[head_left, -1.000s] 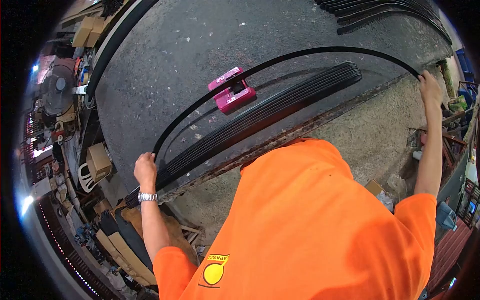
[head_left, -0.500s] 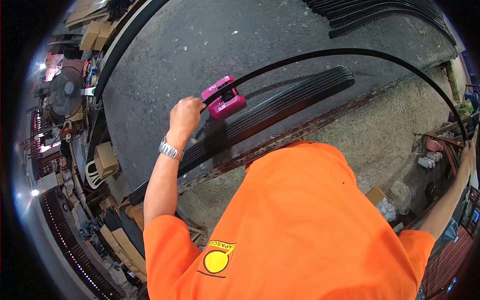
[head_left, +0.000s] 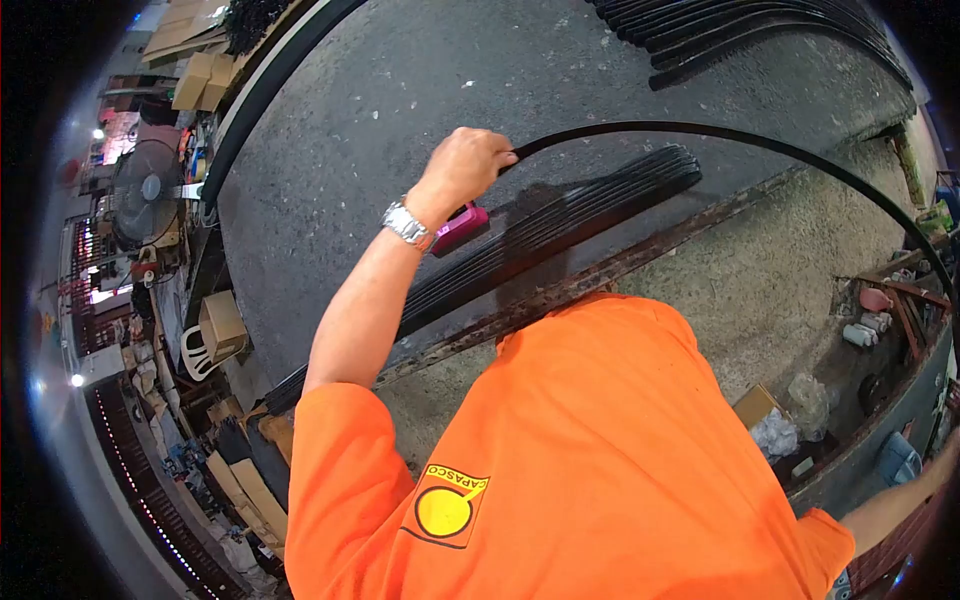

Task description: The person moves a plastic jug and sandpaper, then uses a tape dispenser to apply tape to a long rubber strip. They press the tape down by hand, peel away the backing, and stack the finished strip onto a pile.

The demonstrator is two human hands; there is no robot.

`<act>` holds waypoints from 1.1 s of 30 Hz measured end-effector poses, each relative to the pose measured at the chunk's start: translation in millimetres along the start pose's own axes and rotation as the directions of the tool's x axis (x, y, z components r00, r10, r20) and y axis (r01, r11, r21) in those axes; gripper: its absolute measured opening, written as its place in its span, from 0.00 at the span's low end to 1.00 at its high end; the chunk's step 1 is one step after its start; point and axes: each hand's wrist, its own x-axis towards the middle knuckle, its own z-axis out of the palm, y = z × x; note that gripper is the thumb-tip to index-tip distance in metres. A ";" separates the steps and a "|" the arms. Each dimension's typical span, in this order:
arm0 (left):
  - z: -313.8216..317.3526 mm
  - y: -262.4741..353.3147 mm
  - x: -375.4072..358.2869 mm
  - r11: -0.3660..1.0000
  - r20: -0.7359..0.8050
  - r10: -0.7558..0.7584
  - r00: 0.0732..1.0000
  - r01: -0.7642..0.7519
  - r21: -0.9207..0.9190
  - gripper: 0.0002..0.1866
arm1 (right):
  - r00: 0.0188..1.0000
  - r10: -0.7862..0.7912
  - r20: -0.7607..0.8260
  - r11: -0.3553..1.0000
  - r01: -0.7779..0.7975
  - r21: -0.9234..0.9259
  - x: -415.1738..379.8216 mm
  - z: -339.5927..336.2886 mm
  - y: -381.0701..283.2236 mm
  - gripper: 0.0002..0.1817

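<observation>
While the long black strip (head_left: pixel 760 150) arched higher than it had a moment before, the person in the orange shirt (head_left: pixel 610 470) stood over a wide dark worktable (head_left: pixel 400 70), the largest thing in view. One bundle of black strips (head_left: pixel 560 215) lay along the table's near edge, its long axis running from near left to far right, and a second pile of strips (head_left: pixel 760 40) lay at the far right corner. One rusty metal rail (head_left: pixel 620 265) edged the table on the near side.

The single bent strip ran in a curve from the left hand (head_left: pixel 465 165), over the bundle, then down and off to the right edge of view; its held end pointed left, toward the fist. Half a second earlier that hand had been lower and farther left, beside the pink tool; now it was raised above the bundle, fingers clenched around the strip's end. One pink tool (head_left: pixel 462 225) sat on the table just under the wrist, mostly hidden by it, where earlier it showed whole. One silver watch (head_left: pixel 405 223) circled the left wrist.

The right forearm (head_left: pixel 895 500) had dropped to the near right edge, and its hand was out of frame, so its grip could not be told.
</observation>
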 end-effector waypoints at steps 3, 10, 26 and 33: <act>3.1 14.0 12.8 1.000 -0.060 0.028 0.998 -0.029 -0.013 0.12 | 0.994 -0.059 -0.091 0.996 0.053 -0.070 15.4 22.4 57.3 0.22; -47.4 -16.7 -37.9 0.968 -0.545 -0.020 0.838 0.153 0.199 0.06 | 0.941 -0.101 -0.322 0.987 0.136 0.088 14.4 61.5 54.6 0.21; -181.8 -316.7 -369.0 0.271 -0.366 -0.910 0.195 -0.387 -0.881 0.16 | 0.925 -0.364 -0.110 -0.375 -0.038 0.926 69.2 -128.4 -498.7 0.22; -102.1 -413.4 -517.7 0.106 -0.079 -0.994 -0.070 -0.682 -0.724 0.28 | 0.681 -0.731 0.049 -0.536 -0.616 0.577 -148.5 -274.8 -724.7 0.12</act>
